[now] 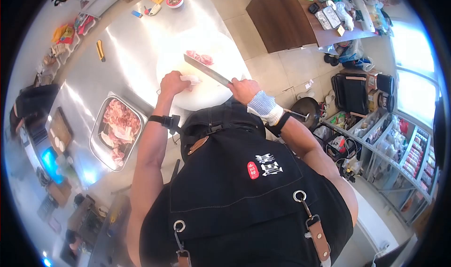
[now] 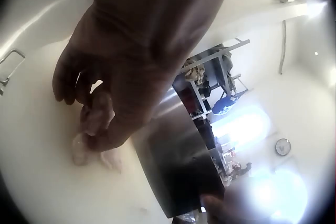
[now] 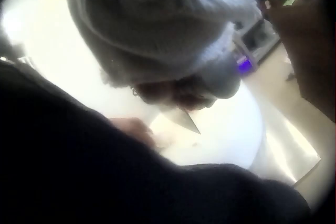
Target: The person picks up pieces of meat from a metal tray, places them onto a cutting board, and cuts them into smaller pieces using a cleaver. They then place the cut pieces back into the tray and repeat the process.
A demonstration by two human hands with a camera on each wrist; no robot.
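Note:
On a round white cutting board (image 1: 213, 95), the left hand (image 1: 174, 84) pinches a pale piece of raw meat (image 1: 191, 79); the left wrist view shows its thumb and fingers around the meat (image 2: 95, 119). The right hand (image 1: 245, 90) grips a cleaver (image 1: 206, 69) by its handle, the blade pointing up and left over the board, to the right of the held piece. Cut pink meat (image 1: 199, 57) lies beyond the blade. In the right wrist view a knitted cuff and dark cloth hide much of the right hand (image 3: 176, 95).
A metal tray of raw meat (image 1: 121, 126) stands on the steel table (image 1: 127, 46) at the left. A yellow utility knife (image 1: 100, 50), a red-rimmed bowl (image 1: 174, 0) and small items lie farther back. A brown cabinet (image 1: 282, 20) stands beyond the floor gap.

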